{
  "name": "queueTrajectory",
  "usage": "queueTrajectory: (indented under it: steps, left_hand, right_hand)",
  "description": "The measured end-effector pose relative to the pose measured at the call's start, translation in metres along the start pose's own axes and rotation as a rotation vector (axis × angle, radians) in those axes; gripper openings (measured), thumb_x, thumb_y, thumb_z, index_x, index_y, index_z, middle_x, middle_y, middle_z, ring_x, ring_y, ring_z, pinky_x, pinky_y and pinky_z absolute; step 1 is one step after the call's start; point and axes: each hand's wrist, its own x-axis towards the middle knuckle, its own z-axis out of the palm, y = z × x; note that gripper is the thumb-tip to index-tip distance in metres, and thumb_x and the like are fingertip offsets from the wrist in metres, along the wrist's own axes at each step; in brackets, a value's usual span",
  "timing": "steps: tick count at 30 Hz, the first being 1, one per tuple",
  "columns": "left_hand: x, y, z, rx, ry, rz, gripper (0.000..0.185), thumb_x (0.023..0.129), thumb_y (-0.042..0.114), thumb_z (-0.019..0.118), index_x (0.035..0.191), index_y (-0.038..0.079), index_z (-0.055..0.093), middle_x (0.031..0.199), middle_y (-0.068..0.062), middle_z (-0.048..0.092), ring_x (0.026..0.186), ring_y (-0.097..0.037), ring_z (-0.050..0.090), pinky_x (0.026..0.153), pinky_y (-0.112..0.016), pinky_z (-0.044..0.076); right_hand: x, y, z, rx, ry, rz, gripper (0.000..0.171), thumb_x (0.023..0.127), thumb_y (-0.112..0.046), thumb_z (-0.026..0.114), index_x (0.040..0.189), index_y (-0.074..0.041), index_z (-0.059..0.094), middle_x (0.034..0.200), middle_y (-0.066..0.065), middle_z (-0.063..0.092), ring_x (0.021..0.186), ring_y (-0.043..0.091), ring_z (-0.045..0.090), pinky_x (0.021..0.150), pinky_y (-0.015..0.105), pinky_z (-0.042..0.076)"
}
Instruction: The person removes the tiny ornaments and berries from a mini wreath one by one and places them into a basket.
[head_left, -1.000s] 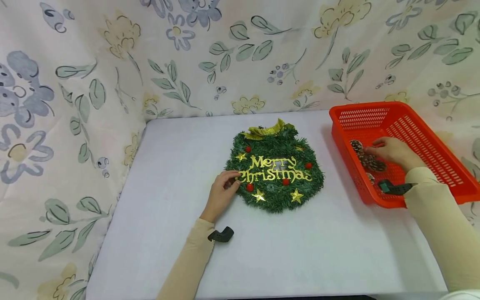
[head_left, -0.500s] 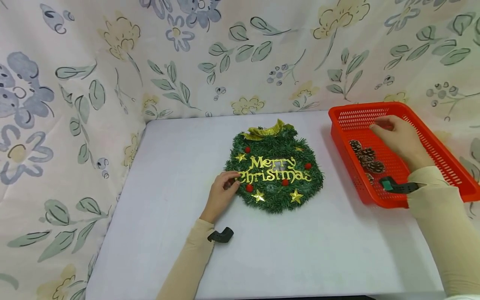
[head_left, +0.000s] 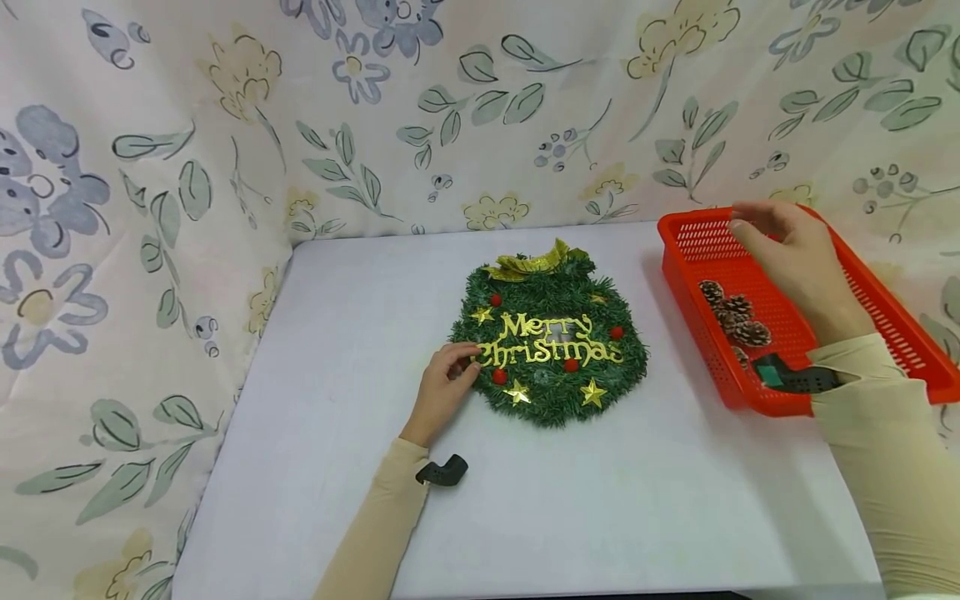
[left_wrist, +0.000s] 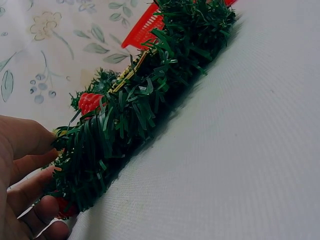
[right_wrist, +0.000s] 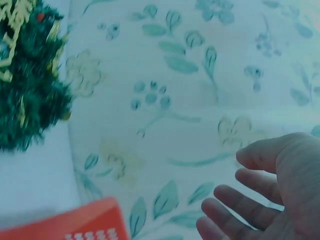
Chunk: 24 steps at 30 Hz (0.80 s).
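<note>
Right at the loosely bent fingers of the left hand (head_left: 442, 383) lies a bushy green wreath (head_left: 555, 385), flat on the white bench (head_left: 330, 333); their tips meet its bristly edge, partly lost among the needles, so I can't tell whether they pinch it. Just right of those fingers run shiny gold letters (head_left: 538, 352), the lower line's start partly covered. Well beyond them stands a red perforated plastic basket (head_left: 697, 350), scaly pine cones (head_left: 750, 333) inside, below and left of the right hand (head_left: 798, 258), whose relaxed, unoccupied fingers hide some back rim. Its sleeve (head_left: 870, 467) covers the near wall.
</note>
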Motion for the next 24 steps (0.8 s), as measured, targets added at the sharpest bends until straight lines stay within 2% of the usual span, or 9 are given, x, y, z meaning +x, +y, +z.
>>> queueTrajectory:
  steps: [4,9,17,24]
  left_hand:
    - [-0.001,0.001,-0.001,-0.001,-0.002,-0.001,0.027,0.1,0.016,0.065,0.127,0.014,0.069,0.137,-0.003,0.06,0.099,-0.017,0.05,0.083,-0.027,0.041]
    - [-0.001,0.002,-0.001,-0.001,0.003,0.008,0.026,0.1,0.016,0.065,0.126,0.012,0.07,0.137,-0.005,0.061,0.099,-0.021,0.051,0.083,-0.028,0.041]
    - [-0.002,0.003,-0.002,0.02,-0.008,-0.003,0.027,0.101,0.017,0.063,0.127,0.012,0.069,0.138,-0.003,0.06,0.1,-0.02,0.051,0.084,-0.028,0.042]
    - [-0.001,0.002,-0.002,0.015,-0.001,0.014,0.026,0.101,0.017,0.063,0.126,0.012,0.069,0.137,-0.003,0.061,0.099,-0.02,0.051,0.083,-0.028,0.041]
  right_hand:
    - [-0.004,-0.017,0.005,-0.003,-0.008,-0.046,0.049,0.102,-0.042,0.056,0.149,-0.03,0.051,0.141,-0.006,0.055,0.114,0.002,0.048,0.084,0.014,0.039]
    - [-0.012,-0.035,0.012,0.018,-0.02,-0.103,0.047,0.101,-0.038,0.06,0.147,-0.028,0.053,0.14,-0.006,0.057,0.111,0.002,0.051,0.08,0.009,0.042]
    - [-0.024,-0.053,0.027,0.085,-0.025,-0.21,0.041,0.101,-0.03,0.063,0.141,-0.022,0.059,0.125,-0.015,0.061,0.108,0.0,0.056,0.082,0.008,0.044]
    - [-0.031,-0.068,0.038,0.144,-0.054,-0.227,0.039,0.1,-0.029,0.065,0.138,-0.021,0.062,0.121,-0.014,0.064,0.102,0.003,0.063,0.076,0.01,0.05]
